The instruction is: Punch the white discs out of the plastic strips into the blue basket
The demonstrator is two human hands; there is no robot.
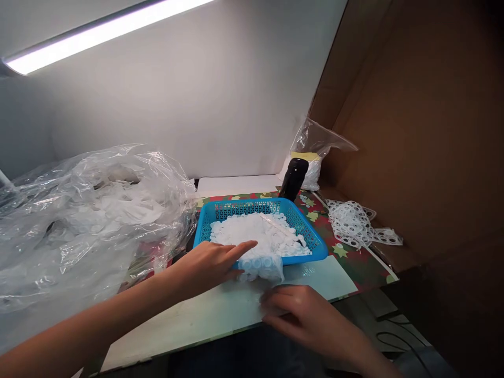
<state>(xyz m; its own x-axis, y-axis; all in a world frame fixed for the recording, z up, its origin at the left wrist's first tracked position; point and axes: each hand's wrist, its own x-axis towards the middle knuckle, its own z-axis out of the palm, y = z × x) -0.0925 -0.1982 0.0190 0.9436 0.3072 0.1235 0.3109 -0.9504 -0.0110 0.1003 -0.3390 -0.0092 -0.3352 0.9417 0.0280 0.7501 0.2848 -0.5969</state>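
A blue plastic basket (319, 252) holds a heap of small white round plastic pieces (240, 228). At its front edge is a small clear plastic bag (263, 268) with similar round pieces inside. My left hand (216, 261) holds the bag from its left side, index finger stretched over the top and thumb lower down. My right hand (301, 315) is just below and to the right of the bag, above the table's front edge. Its fingers are bent and the fingertips are smeared by motion, so I cannot make out anything in them.
Large clear plastic sheeting (118, 210) with white material spreads over the left side. Behind the basket stand a dark upright object (294, 178) and a clear bag of white pieces (313, 173). White perforated strips (350, 223) lie at right, beside a brown cardboard wall (417, 131).
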